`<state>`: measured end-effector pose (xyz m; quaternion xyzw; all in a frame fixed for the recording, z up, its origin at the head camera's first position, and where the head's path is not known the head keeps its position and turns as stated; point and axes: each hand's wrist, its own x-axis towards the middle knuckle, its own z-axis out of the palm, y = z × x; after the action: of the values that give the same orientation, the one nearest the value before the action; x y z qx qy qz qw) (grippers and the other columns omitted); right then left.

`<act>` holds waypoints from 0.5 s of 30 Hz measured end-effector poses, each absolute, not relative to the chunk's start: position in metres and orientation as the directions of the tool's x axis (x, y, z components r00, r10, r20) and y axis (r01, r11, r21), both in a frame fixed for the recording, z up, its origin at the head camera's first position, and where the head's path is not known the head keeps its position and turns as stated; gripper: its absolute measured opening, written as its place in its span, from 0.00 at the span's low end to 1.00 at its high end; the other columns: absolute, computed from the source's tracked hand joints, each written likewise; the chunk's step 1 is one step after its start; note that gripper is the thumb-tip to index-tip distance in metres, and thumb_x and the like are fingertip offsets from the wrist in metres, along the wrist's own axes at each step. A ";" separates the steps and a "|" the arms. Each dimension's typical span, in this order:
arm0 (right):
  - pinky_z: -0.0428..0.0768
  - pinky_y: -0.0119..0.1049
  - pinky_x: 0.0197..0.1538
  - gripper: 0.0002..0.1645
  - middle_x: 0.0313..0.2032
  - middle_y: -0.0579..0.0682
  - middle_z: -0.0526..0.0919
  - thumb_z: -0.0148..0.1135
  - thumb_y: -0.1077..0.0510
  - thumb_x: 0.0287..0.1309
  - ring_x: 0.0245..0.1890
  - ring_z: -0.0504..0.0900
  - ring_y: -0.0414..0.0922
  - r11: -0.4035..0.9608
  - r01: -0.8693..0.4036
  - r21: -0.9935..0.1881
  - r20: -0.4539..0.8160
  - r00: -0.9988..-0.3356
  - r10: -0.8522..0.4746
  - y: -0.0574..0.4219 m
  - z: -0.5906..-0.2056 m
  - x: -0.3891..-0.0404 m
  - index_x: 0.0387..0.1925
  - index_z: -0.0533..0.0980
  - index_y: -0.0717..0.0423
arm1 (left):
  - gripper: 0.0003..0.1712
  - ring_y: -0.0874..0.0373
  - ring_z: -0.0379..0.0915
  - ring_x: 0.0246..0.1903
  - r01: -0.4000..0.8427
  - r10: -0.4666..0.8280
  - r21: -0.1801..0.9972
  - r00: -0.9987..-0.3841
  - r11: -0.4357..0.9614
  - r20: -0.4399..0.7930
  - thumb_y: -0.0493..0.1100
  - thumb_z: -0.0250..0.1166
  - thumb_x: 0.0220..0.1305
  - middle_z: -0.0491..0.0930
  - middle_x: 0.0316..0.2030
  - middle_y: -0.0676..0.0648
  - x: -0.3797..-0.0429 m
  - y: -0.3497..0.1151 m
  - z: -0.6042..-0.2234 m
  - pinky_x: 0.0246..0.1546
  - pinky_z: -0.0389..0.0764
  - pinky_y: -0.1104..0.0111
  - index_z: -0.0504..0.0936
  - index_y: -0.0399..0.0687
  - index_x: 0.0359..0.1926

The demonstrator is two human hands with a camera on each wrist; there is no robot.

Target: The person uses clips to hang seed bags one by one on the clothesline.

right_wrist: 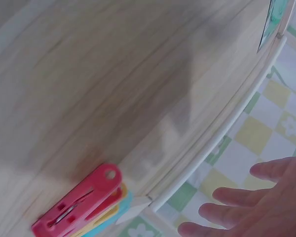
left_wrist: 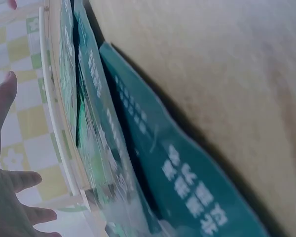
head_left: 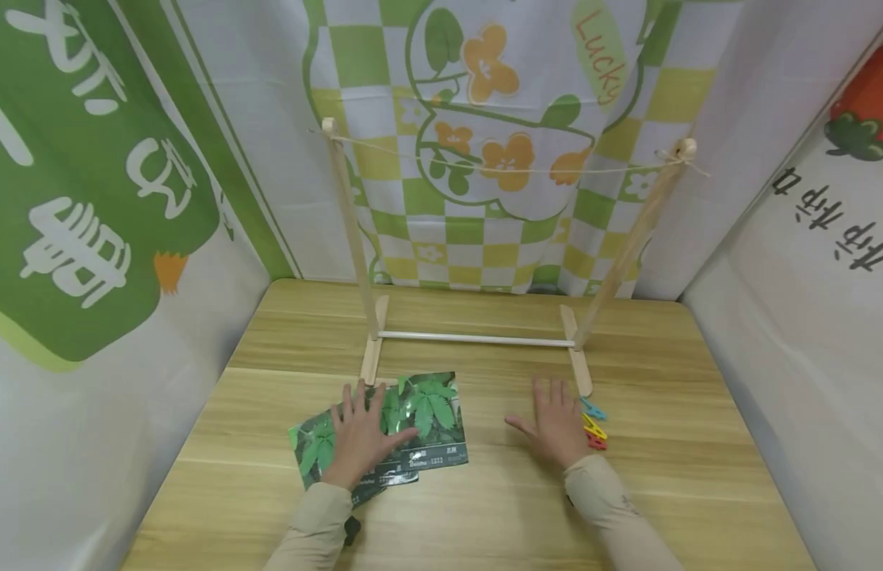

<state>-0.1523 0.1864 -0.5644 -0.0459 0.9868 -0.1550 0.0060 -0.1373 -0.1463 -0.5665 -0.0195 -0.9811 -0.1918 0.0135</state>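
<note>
Several flat, glossy packets printed with green leaves overlap at the left of the table; the rightmost packet (head_left: 433, 420) lies over its neighbour. My left hand (head_left: 361, 438) is over them, fingers spread, and in the left wrist view it looks raised above the packets. A dark green packet edge (left_wrist: 163, 148) with white print is close to that camera. My right hand (head_left: 558, 427), fingers also spread, holds nothing. Just to its right lie a blue clothespin (head_left: 594, 409), a yellow clothespin (head_left: 594, 427) and a red clothespin (right_wrist: 79, 202), side by side.
Behind the hands stands a wooden frame with a left post (head_left: 353, 246), a right post (head_left: 630, 246) and a low white rod (head_left: 477, 339). A thin string (head_left: 513, 170) joins the post tops. Printed curtains (head_left: 477, 254) hang around the wood-grain table (head_left: 470, 523).
</note>
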 end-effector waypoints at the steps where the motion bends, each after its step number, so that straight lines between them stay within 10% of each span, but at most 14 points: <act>1: 0.54 0.69 0.69 0.56 0.70 0.73 0.57 0.57 0.28 0.57 0.72 0.52 0.71 0.947 -0.089 -0.310 0.004 -0.996 -0.093 0.189 -0.564 -0.152 0.73 0.55 0.60 | 0.60 0.27 0.39 0.73 0.036 0.027 0.379 -0.999 0.925 0.030 0.77 0.64 0.47 0.50 0.73 0.30 -0.137 -0.147 -0.566 0.65 0.47 0.29 0.60 0.48 0.73; 15: 0.57 0.72 0.66 0.55 0.68 0.76 0.55 0.55 0.29 0.60 0.69 0.55 0.73 0.925 -0.070 -0.372 0.002 -0.997 -0.075 0.220 -0.564 -0.156 0.70 0.56 0.67 | 0.60 0.25 0.41 0.71 -0.054 -0.065 0.373 -0.998 0.926 0.017 0.74 0.66 0.48 0.49 0.72 0.25 -0.136 -0.169 -0.573 0.65 0.49 0.29 0.59 0.44 0.73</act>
<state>-0.1559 0.2199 -0.5643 -0.0371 0.9812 -0.1895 0.0063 -0.1359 -0.1686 -0.5725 0.0304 -0.9813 -0.1896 0.0146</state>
